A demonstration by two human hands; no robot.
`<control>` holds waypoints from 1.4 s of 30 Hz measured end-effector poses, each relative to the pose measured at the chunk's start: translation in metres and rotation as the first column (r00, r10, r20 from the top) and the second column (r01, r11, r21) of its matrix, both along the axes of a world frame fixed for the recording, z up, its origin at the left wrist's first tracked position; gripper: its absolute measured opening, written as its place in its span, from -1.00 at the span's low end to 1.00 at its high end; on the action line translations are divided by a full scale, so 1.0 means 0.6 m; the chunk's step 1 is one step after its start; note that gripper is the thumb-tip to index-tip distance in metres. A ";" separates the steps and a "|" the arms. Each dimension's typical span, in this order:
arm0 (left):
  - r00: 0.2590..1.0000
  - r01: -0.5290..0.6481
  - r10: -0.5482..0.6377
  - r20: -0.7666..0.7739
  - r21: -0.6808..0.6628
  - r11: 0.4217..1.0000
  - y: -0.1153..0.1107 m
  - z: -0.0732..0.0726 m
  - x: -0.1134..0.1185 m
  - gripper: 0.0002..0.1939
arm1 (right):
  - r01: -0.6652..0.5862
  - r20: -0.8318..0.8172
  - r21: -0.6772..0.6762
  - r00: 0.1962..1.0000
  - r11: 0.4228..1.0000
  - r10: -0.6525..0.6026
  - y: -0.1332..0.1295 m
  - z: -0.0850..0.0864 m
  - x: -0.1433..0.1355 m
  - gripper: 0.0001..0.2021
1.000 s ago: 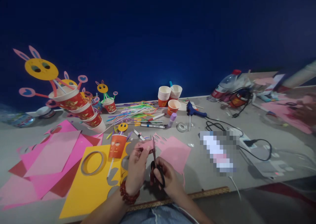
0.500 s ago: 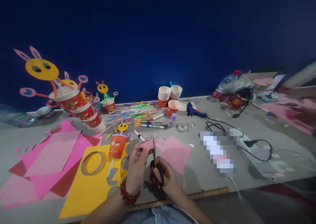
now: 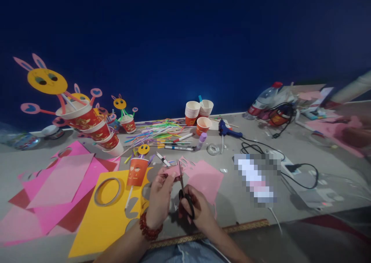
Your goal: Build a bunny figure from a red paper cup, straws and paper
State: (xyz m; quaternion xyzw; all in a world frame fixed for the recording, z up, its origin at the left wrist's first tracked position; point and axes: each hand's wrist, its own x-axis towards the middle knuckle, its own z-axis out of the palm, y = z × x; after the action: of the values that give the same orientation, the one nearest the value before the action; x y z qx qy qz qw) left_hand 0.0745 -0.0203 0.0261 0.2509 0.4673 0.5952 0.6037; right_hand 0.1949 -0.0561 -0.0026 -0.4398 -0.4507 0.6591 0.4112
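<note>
My left hand [image 3: 160,191] pinches a small piece of pink paper [image 3: 173,171] between thumb and fingers. In my right hand [image 3: 197,208] is a pair of black-handled scissors [image 3: 185,195], its blades pointing up beside the paper's right edge. Whether the blades touch the paper, I cannot tell. Just behind them lies a larger pink sheet [image 3: 206,180] with cut-outs along its upper left. Left of my left hand, an orange paper cup [image 3: 137,173] with a yellow smiling face [image 3: 143,149] rests on a yellow sheet [image 3: 95,226].
A tape roll [image 3: 108,192] sits on the yellow sheet. Pink sheets [image 3: 58,185] and stacked cup figures [image 3: 87,118] stand left. Straws [image 3: 159,130], cups [image 3: 192,112] and a blue glue gun [image 3: 228,130] lie behind. A blurred hand [image 3: 359,137] is at far right.
My right hand and the scissors have shifted slightly down and right. The left hand keeps its pinch on the paper. At the far right, the other person's hand has moved.
</note>
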 end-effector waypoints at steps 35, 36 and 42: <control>0.939 0.321 -0.312 -0.147 0.041 0.946 0.011 0.039 -0.055 -0.81 | -0.197 0.114 -0.009 0.974 0.980 0.197 0.014 0.028 0.067 -0.69; 0.931 0.339 -0.328 -0.158 0.047 0.940 0.011 0.041 -0.056 -0.81 | -0.204 0.111 -0.019 0.972 0.979 0.205 0.014 0.028 0.068 -0.68; 0.877 0.427 -0.398 -0.270 0.053 0.903 0.012 0.061 -0.061 -0.85 | -0.249 0.137 -0.024 0.959 0.968 0.250 0.020 0.031 0.077 -0.62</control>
State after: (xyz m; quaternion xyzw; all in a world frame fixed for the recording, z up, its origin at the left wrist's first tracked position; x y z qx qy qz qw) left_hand 0.0378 -0.0131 0.0626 0.4515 0.4420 0.4409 0.6374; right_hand 0.2408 -0.0443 0.0162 -0.4258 -0.5278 0.6749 0.2910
